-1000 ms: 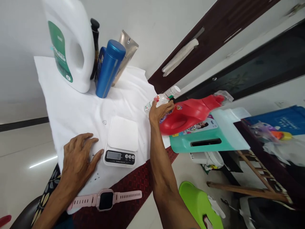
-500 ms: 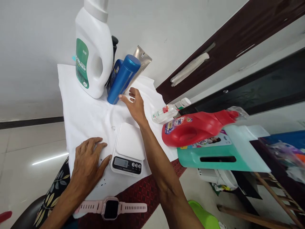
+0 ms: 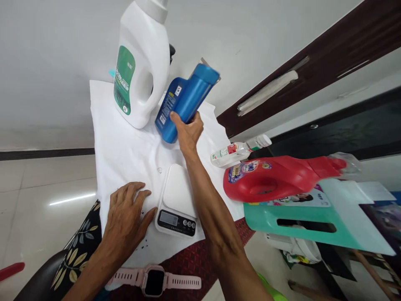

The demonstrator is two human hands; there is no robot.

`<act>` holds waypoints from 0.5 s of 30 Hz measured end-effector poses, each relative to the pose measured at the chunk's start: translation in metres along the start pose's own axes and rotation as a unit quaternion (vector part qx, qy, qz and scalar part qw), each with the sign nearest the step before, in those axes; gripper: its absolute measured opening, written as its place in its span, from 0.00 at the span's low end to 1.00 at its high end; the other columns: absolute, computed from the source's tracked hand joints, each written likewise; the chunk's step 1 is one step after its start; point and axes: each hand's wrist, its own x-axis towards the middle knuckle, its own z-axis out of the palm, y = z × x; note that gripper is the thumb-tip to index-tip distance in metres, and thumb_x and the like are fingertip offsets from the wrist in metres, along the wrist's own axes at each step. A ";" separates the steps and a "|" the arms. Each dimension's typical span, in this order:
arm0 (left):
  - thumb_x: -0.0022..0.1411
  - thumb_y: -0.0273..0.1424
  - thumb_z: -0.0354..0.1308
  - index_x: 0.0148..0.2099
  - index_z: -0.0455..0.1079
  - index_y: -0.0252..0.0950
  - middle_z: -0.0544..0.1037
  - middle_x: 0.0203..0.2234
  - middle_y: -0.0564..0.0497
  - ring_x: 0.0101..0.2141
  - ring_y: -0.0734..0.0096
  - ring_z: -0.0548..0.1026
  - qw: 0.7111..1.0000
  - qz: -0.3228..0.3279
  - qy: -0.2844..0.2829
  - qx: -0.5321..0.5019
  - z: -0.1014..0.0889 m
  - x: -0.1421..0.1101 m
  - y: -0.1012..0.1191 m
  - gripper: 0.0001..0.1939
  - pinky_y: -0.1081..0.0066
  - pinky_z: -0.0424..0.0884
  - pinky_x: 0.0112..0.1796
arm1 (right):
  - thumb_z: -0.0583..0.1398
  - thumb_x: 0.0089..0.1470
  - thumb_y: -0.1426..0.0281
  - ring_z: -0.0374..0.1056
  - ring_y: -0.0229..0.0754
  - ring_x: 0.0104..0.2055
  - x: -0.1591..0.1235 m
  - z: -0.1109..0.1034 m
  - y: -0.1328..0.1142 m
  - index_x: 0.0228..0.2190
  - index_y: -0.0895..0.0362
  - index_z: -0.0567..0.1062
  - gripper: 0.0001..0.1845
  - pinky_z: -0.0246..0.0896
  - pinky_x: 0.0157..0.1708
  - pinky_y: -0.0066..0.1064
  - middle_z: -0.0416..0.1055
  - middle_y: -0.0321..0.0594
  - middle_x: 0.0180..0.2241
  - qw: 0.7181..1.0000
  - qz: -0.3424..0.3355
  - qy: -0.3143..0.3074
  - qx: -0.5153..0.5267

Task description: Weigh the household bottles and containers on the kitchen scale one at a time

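My right hand (image 3: 189, 131) is closed around the lower part of a shiny blue cylindrical bottle (image 3: 196, 94), thumb on its left side. The bottle leans to the right. Tight against its left stands a blue labelled container (image 3: 171, 100); I cannot tell whether the hand touches that too. A silvery tube (image 3: 206, 62) is mostly hidden behind the bottle. My left hand (image 3: 127, 213) lies on the white cloth (image 3: 106, 125), fingers stretched out, holding nothing. Its thumb is beside a white digital kitchen scale (image 3: 178, 196), whose platform bears nothing.
A large white detergent jug (image 3: 140, 62) stands at the back left. To the right are a clear bottle (image 3: 228, 154), a red detergent jug (image 3: 269, 177) and a green jug (image 3: 260, 217). A pink smartwatch (image 3: 154, 281) lies at the front edge.
My right hand has closed around the blue bottle, which now leans further right. More of the labelled container shows. The whole view has shifted; my left hand stays beside the scale.
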 end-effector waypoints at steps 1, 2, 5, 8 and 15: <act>0.72 0.34 0.61 0.57 0.72 0.38 0.76 0.57 0.40 0.57 0.45 0.72 1.000 0.000 -0.002 0.001 0.000 0.000 0.000 0.13 0.48 0.69 0.55 | 0.74 0.45 0.51 0.78 0.51 0.46 -0.002 -0.010 -0.002 0.42 0.54 0.76 0.28 0.75 0.54 0.52 0.81 0.39 0.40 1.000 -0.016 0.011 0.009; 0.73 0.34 0.61 0.57 0.72 0.38 0.76 0.57 0.40 0.58 0.45 0.72 1.000 0.002 -0.003 0.002 -0.001 0.000 0.000 0.14 0.48 0.69 0.55 | 0.73 0.46 0.50 0.78 0.51 0.46 -0.005 -0.020 -0.005 0.42 0.54 0.77 0.28 0.76 0.54 0.53 0.81 0.39 0.41 0.999 -0.033 0.021 0.021; 0.73 0.35 0.60 0.57 0.72 0.37 0.76 0.57 0.39 0.58 0.45 0.72 1.000 0.007 -0.003 0.006 -0.002 0.000 0.000 0.14 0.47 0.69 0.56 | 0.73 0.49 0.51 0.78 0.51 0.49 -0.021 -0.058 -0.023 0.47 0.53 0.78 0.29 0.75 0.56 0.53 0.81 0.40 0.44 0.993 -0.079 0.051 0.073; 0.73 0.35 0.60 0.56 0.72 0.37 0.77 0.56 0.39 0.57 0.45 0.72 1.000 0.014 -0.001 0.008 -0.003 0.000 -0.001 0.13 0.48 0.69 0.55 | 0.73 0.51 0.56 0.78 0.50 0.51 -0.050 -0.098 -0.043 0.50 0.53 0.79 0.27 0.72 0.61 0.53 0.80 0.41 0.47 0.983 -0.102 0.079 0.133; 0.73 0.39 0.59 0.56 0.74 0.38 0.77 0.57 0.39 0.57 0.44 0.73 1.000 0.010 -0.015 0.007 -0.004 0.000 -0.005 0.15 0.46 0.69 0.55 | 0.75 0.50 0.57 0.78 0.50 0.46 -0.124 -0.161 -0.036 0.45 0.56 0.80 0.24 0.73 0.58 0.54 0.80 0.40 0.42 0.987 -0.016 0.074 0.140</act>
